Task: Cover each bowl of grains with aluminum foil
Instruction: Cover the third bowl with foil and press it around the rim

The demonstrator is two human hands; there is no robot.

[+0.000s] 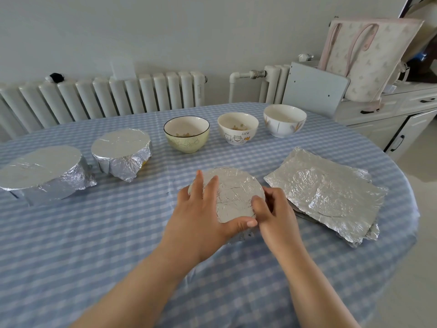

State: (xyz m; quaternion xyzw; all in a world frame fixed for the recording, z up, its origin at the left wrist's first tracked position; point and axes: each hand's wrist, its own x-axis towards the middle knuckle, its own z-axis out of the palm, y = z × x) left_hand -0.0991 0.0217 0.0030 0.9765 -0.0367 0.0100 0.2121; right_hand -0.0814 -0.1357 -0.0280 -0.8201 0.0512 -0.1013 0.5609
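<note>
A foil-covered bowl [233, 190] stands in front of me on the checked tablecloth. My left hand [201, 209] lies over its left side, fingers spread on the foil top and thumb along the near rim. My right hand [272, 209] curls round the bowl's right rim and pinches the foil there. Two more foil-wrapped bowls [41, 170] [121, 151] stand at the left. Three uncovered bowls stand behind: a yellow-green bowl [186, 134] and a cat-print bowl [237, 129], both with grains, and a white bowl [285, 120].
A stack of crumpled foil sheets [328, 192] lies right of the bowl near the table's right edge. Radiators [106, 98] run behind the table. A grey chair back [314, 88], a white cabinet [390, 114] and a tote bag [369, 58] are at the back right.
</note>
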